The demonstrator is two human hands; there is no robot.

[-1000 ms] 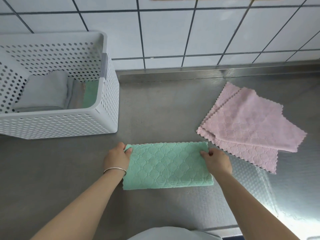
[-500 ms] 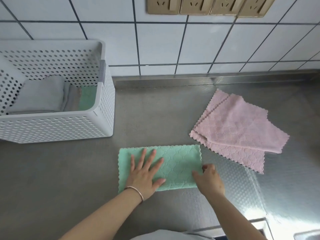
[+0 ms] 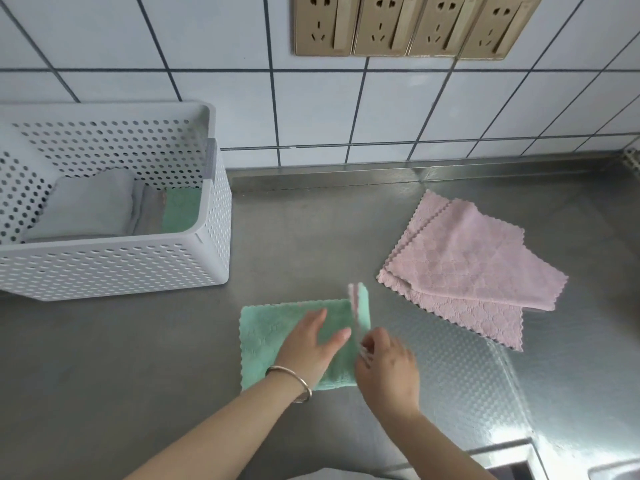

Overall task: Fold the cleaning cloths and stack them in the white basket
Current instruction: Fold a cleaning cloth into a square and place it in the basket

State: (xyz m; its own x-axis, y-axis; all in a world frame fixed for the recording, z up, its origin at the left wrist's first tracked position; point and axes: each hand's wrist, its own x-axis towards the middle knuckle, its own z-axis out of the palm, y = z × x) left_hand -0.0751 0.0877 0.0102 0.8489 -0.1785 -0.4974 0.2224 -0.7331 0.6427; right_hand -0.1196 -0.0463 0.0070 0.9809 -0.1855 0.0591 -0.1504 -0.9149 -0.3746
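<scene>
A stainless-steel bench (image 3: 311, 237) runs along a white tiled wall (image 3: 207, 46) with a row of gold-coloured sockets (image 3: 415, 24) set into it. Near the front edge lies the green cleaning cloth (image 3: 270, 337), already folded once. The left hand (image 3: 311, 344), with a silver bangle (image 3: 294, 379) on its wrist, rests flat on the middle of it, fingers straight and spread, so its grip is open and simply presses the fabric down. The right hand (image 3: 384, 365) pinches the cloth's right end, its grip closed on that edge, which stands raised off the bench; the lifted flap is blurred. To the right, apart from the green cloth, two pink cleaning cloths (image 3: 467, 258) lie unfolded, one overlapping the other. At the left stands the white basket (image 3: 114, 268), its walls perforated, holding folded grey cloths (image 3: 90, 206) with a green cloth (image 3: 181, 209) just beside them against the right wall.
</scene>
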